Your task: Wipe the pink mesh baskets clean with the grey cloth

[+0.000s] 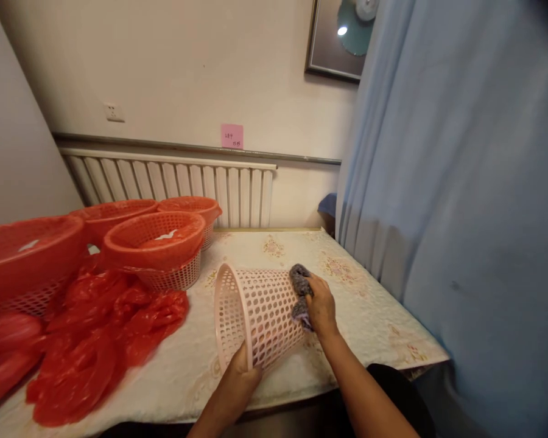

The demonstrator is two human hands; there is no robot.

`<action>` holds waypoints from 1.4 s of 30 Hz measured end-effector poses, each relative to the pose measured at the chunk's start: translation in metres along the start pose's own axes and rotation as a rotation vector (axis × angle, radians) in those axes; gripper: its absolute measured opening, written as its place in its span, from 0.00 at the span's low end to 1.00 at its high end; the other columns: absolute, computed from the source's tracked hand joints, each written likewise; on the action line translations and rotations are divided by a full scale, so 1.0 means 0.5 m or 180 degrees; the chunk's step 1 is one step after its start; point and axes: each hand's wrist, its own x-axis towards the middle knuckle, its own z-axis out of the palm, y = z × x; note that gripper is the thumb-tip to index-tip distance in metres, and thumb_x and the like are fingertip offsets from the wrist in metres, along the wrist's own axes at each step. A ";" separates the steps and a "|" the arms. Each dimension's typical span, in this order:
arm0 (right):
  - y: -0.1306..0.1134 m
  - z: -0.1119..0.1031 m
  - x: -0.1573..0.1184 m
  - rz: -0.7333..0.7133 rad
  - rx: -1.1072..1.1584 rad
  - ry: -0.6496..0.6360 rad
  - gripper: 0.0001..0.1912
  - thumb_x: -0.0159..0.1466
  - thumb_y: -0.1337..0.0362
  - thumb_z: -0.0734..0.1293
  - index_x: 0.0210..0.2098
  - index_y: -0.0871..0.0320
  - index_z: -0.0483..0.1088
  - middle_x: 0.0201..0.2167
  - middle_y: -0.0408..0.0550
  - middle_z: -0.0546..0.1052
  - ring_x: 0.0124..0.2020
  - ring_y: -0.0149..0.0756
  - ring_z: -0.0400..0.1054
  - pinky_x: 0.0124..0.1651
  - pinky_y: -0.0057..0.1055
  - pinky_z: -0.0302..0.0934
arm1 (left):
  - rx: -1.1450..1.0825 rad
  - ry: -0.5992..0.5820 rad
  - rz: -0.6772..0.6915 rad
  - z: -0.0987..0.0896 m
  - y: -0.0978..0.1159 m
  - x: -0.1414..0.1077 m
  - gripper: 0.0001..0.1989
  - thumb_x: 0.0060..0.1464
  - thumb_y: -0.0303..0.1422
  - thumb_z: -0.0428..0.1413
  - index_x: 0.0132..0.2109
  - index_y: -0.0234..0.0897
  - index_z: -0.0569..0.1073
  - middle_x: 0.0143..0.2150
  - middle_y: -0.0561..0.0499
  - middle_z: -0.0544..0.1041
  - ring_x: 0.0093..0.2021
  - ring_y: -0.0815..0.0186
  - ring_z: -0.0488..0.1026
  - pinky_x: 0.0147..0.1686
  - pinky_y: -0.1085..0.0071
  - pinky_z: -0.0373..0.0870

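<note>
"Hidden or cut off?"

"Basket [271, 310]: base mostly covered by the cloth [300, 286] and my right hand [320, 304]. Left hand [237, 383]: some fingers lost behind the rim. Leftmost red-lined basket [31, 297]: cropped at my view's edge."

"Condition and place of the held one?"

"Pale pink, perforated, tipped sideways, mouth leftward, over the tabletop [369, 316]; contact, I can't tell. Left fingers: grasping its rim. Right fingers: clutching the grey cloth against its base end."
</note>
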 end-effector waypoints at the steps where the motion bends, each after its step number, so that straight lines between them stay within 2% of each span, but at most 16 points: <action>1: 0.017 -0.005 -0.004 0.0114 -0.0065 0.0067 0.28 0.50 0.76 0.56 0.48 0.58 0.71 0.53 0.52 0.72 0.56 0.43 0.62 0.60 0.47 0.57 | 0.0025 0.0005 -0.0004 0.001 0.002 -0.001 0.32 0.45 0.20 0.50 0.59 0.37 0.68 0.59 0.49 0.73 0.62 0.55 0.64 0.66 0.56 0.52; 4: 0.038 -0.013 -0.034 0.0297 -0.0140 0.0272 0.26 0.52 0.75 0.56 0.49 0.60 0.70 0.54 0.54 0.71 0.57 0.44 0.60 0.61 0.48 0.56 | -0.0010 -0.0117 -0.0006 0.002 0.001 -0.004 0.28 0.48 0.23 0.52 0.59 0.36 0.69 0.59 0.47 0.73 0.61 0.54 0.65 0.65 0.56 0.54; 7: 0.016 -0.009 -0.077 0.0430 -0.0148 0.0484 0.26 0.53 0.75 0.56 0.49 0.60 0.70 0.56 0.54 0.69 0.59 0.44 0.58 0.62 0.50 0.54 | -0.0048 -0.0268 0.0023 0.000 -0.001 -0.008 0.27 0.49 0.23 0.52 0.58 0.36 0.70 0.59 0.47 0.73 0.61 0.55 0.66 0.64 0.56 0.55; 10: -0.042 0.001 -0.118 0.0416 -0.0082 0.0591 0.25 0.54 0.75 0.56 0.49 0.60 0.70 0.56 0.54 0.69 0.60 0.45 0.58 0.61 0.52 0.54 | -0.0004 -0.0365 0.0025 -0.003 0.005 -0.008 0.28 0.47 0.22 0.52 0.58 0.36 0.71 0.58 0.48 0.74 0.61 0.55 0.66 0.64 0.56 0.54; 14: -0.150 0.013 -0.152 -0.0140 0.0277 0.0374 0.28 0.51 0.77 0.55 0.49 0.58 0.69 0.58 0.50 0.68 0.63 0.43 0.55 0.62 0.51 0.55 | 0.0015 -0.0387 0.0017 -0.007 0.011 -0.004 0.27 0.46 0.21 0.51 0.55 0.36 0.73 0.54 0.48 0.77 0.60 0.55 0.66 0.64 0.55 0.54; 17: -0.219 0.019 -0.154 -0.0550 0.0532 0.0229 0.30 0.49 0.78 0.55 0.49 0.58 0.69 0.59 0.50 0.67 0.64 0.44 0.54 0.62 0.51 0.55 | 0.0037 -0.0339 -0.0033 -0.009 0.007 -0.006 0.25 0.44 0.20 0.51 0.51 0.35 0.75 0.50 0.48 0.79 0.56 0.53 0.68 0.61 0.54 0.58; 20: -0.253 0.025 -0.134 -0.0656 0.0606 0.0203 0.30 0.48 0.79 0.54 0.49 0.59 0.69 0.59 0.51 0.67 0.64 0.44 0.54 0.62 0.52 0.54 | 0.0200 -0.0213 0.0033 -0.010 0.004 -0.010 0.18 0.48 0.22 0.51 0.46 0.33 0.77 0.45 0.47 0.81 0.51 0.52 0.71 0.59 0.53 0.60; 24: -0.260 0.031 -0.080 -0.0677 0.0597 0.0064 0.30 0.48 0.79 0.55 0.47 0.59 0.70 0.58 0.52 0.68 0.63 0.44 0.55 0.62 0.50 0.54 | 0.0241 -0.0231 0.0011 -0.014 -0.001 -0.012 0.20 0.45 0.20 0.50 0.45 0.32 0.77 0.43 0.47 0.81 0.48 0.54 0.72 0.59 0.54 0.60; 30: -0.254 0.030 -0.003 -0.0681 0.0680 -0.0359 0.30 0.48 0.79 0.56 0.48 0.58 0.71 0.56 0.50 0.70 0.59 0.41 0.59 0.63 0.45 0.54 | 0.0039 -0.0346 -0.0060 -0.019 -0.011 -0.014 0.28 0.40 0.17 0.48 0.50 0.34 0.76 0.49 0.48 0.80 0.57 0.53 0.68 0.62 0.55 0.57; 34: -0.246 0.025 0.000 -0.0765 0.0652 -0.0496 0.30 0.48 0.78 0.57 0.49 0.59 0.71 0.58 0.51 0.68 0.60 0.43 0.57 0.63 0.45 0.53 | 0.0037 -0.0389 -0.0136 -0.020 -0.014 -0.016 0.25 0.44 0.18 0.50 0.49 0.35 0.76 0.50 0.47 0.79 0.58 0.51 0.68 0.61 0.55 0.59; 37: -0.237 0.021 -0.013 -0.0885 0.0600 -0.0530 0.30 0.48 0.78 0.57 0.49 0.60 0.70 0.59 0.53 0.67 0.61 0.45 0.55 0.62 0.48 0.54 | -0.0076 -0.0094 -0.0137 -0.018 -0.004 -0.006 0.20 0.46 0.22 0.57 0.49 0.35 0.76 0.51 0.46 0.79 0.58 0.50 0.68 0.61 0.54 0.58; 40: -0.228 0.013 -0.020 -0.1026 0.0626 -0.0610 0.31 0.47 0.77 0.57 0.50 0.60 0.69 0.59 0.54 0.66 0.62 0.47 0.54 0.61 0.49 0.54 | -0.0541 0.0244 -0.0136 -0.011 0.032 0.014 0.26 0.45 0.26 0.62 0.54 0.36 0.72 0.52 0.45 0.78 0.58 0.49 0.68 0.61 0.54 0.59; 42: -0.222 0.006 -0.018 -0.1115 0.0659 -0.0704 0.30 0.48 0.76 0.57 0.51 0.61 0.68 0.60 0.54 0.65 0.62 0.48 0.53 0.62 0.50 0.53 | -0.0959 0.0242 -0.0157 -0.004 0.062 0.028 0.30 0.45 0.27 0.64 0.57 0.37 0.69 0.54 0.44 0.77 0.59 0.50 0.68 0.60 0.56 0.61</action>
